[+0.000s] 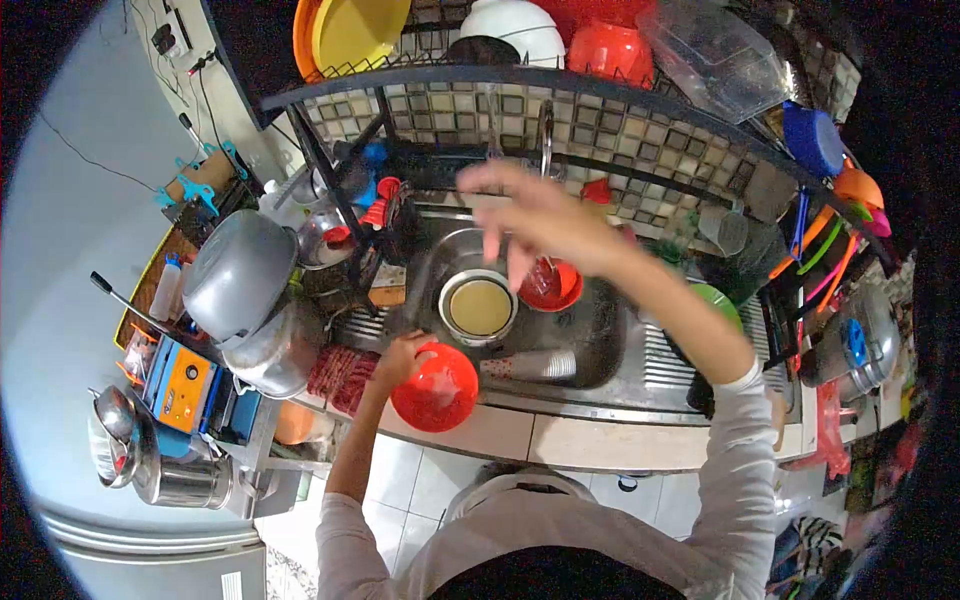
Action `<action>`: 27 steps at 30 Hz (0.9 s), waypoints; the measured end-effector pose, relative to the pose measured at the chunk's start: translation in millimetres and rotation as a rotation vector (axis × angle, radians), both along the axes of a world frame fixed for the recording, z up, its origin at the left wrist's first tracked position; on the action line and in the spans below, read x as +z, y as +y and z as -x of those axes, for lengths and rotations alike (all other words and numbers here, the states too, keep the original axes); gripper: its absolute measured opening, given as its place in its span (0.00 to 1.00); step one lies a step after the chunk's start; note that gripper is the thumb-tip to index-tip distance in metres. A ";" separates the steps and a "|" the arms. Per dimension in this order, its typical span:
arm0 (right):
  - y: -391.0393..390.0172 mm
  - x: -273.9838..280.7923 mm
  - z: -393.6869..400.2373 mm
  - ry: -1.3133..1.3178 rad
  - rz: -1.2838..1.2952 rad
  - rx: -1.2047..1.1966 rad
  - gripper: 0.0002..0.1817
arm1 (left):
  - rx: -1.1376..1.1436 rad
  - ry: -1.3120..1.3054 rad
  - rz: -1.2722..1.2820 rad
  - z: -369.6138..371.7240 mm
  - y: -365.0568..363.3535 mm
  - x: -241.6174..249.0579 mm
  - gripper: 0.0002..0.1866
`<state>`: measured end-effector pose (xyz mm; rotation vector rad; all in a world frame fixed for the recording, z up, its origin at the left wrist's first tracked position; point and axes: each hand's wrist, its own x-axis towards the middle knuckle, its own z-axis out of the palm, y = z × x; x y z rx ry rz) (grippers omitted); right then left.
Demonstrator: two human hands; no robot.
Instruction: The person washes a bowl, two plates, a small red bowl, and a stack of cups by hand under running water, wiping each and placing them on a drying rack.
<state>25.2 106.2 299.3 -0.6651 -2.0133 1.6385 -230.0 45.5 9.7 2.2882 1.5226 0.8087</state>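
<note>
My left hand (402,360) grips the rim of a red bowl (436,390) at the front edge of the sink. Some whitish wetness shows inside the bowl. My right hand (535,220) is raised over the back of the sink, near the faucet (546,140), blurred by motion with its fingers apart. Beneath it, a smaller red bowl (552,286) with liquid in it stands in the sink (600,340). A white-rimmed round container (479,306) with a yellowish inside is to its left. Stacked cups (545,365) lie on their side at the front of the basin.
Above the sink runs a dark rack (500,75) with bowls and a clear plastic box (715,60). Large metal pots (240,275) stand at the left, beside a folded dark red cloth (342,378). A green bowl (718,303) is at the right on the ribbed drainer (670,362).
</note>
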 end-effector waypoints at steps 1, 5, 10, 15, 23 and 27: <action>7.5 -35.4 -0.7 -0.064 -0.023 0.006 0.22 | -0.028 -0.017 0.013 0.1 1.1 7.2 0.14; 24.5 -170.9 0.5 -0.337 -0.194 0.019 0.18 | 0.060 -0.006 0.328 3.8 -3.5 15.2 0.14; -13.4 -251.2 28.8 -0.346 -0.451 0.009 0.18 | 0.103 0.206 0.132 5.7 0.2 21.2 0.12; -6.1 -279.2 50.7 -0.249 -0.436 -0.158 0.15 | -0.087 0.048 0.023 5.8 17.4 50.7 0.10; 95.5 -232.4 -6.2 -0.162 -0.580 -0.266 0.09 | -0.129 -0.406 0.165 -43.9 111.7 73.0 0.12; 149.3 -215.2 -43.5 -0.200 -0.633 -0.359 0.10 | -0.051 -1.479 0.947 -80.4 140.9 44.6 0.18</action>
